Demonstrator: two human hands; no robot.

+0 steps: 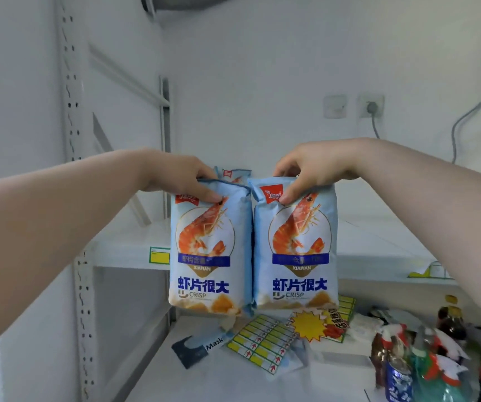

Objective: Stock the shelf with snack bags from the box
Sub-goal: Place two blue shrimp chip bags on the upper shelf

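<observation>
Two light-blue shrimp crisp bags hang side by side in front of a white shelf point(123, 250). My left hand point(181, 178) pinches the top of the left bag point(207, 256). My right hand point(312, 169) pinches the top of the right bag point(296, 256). Both bags are upright, their sides almost touching, their lower ends hanging below the shelf's front edge. Behind them, the top of a third bag point(233, 173) of the same kind stands on the shelf. The box is not in view.
A yellow price label point(159, 256) is on the shelf's front edge. On the lower shelf point(219, 381) lie a mask pack point(195, 348), yellow label sheets point(262, 340), a starburst sign point(317, 324), and bottles and cans point(442, 358) at the right. A perforated upright post point(81, 285) stands at the left.
</observation>
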